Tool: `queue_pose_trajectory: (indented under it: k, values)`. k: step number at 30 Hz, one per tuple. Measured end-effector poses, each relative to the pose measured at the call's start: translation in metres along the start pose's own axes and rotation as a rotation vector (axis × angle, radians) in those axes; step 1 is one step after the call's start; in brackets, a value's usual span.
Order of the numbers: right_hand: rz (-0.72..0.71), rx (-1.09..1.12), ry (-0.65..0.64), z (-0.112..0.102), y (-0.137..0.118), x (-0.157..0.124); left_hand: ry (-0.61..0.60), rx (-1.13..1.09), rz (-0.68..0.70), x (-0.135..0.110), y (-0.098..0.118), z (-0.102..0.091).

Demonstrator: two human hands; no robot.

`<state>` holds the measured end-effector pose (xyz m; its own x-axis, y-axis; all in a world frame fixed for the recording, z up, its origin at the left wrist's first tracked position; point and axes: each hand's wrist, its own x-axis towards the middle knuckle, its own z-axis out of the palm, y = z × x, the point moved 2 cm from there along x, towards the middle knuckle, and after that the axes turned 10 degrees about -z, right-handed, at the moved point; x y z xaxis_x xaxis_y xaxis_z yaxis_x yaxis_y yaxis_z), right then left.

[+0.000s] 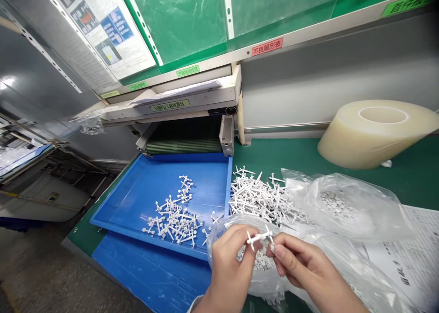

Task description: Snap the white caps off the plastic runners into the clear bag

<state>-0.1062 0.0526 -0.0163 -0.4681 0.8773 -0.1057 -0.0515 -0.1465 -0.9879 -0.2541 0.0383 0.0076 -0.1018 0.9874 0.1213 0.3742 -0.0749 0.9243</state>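
Observation:
Between my two hands is a small white branched plastic part [259,237], with thin arms crossing at both ends. My left hand [233,253] pinches its left end between thumb and fingers. At its right end, the thumb and fingertips of my right hand [302,262] are closed on a tip of it. Just below my hands lies an open clear plastic bag [222,226] with many tiny pale pieces in it. A blue tray [137,180] to the left holds a scattered group of similar white parts [176,219]. A heap of loose white sticks [259,196] lies beside the tray.
Another clear bag [377,208] of small pieces lies at the right, by printed sheets [418,240]. A large roll of clear tape [360,139] stands behind it on the green table [274,153]. A conveyor belt [185,137] ends above the tray's far edge, under a shelf [192,100].

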Motion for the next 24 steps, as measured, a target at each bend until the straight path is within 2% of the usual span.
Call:
queue_pose_trajectory:
  k: [3,5,6,9,12,15,20,24]
  values:
    - [0.034,0.047,-0.042,0.0,0.003,0.0,0.127,0.281,0.421,-0.009,-0.001,-0.003]
    - [0.018,0.036,-0.015,0.0,0.001,-0.003,0.165,0.393,0.581,-0.012,-0.003,-0.004]
    - [-0.018,0.002,0.027,0.0,-0.001,-0.005,0.174,0.407,0.6,-0.011,-0.004,-0.005]
    - [-0.213,-0.199,0.18,-0.003,-0.01,-0.011,0.149,0.375,0.438,0.001,-0.003,-0.008]
    - [-0.38,-0.36,0.188,-0.003,-0.017,-0.017,0.098,0.445,0.257,0.023,-0.003,-0.01]
    - [-0.463,-0.431,0.196,-0.003,-0.019,-0.02,0.056,0.546,0.19,0.05,-0.008,-0.005]
    - [-0.42,-0.568,0.149,-0.009,-0.023,-0.022,-0.041,0.675,0.136,0.094,-0.029,0.01]
    - [-0.307,-0.584,0.136,-0.024,-0.022,-0.029,-0.107,0.739,0.117,0.12,-0.043,0.013]
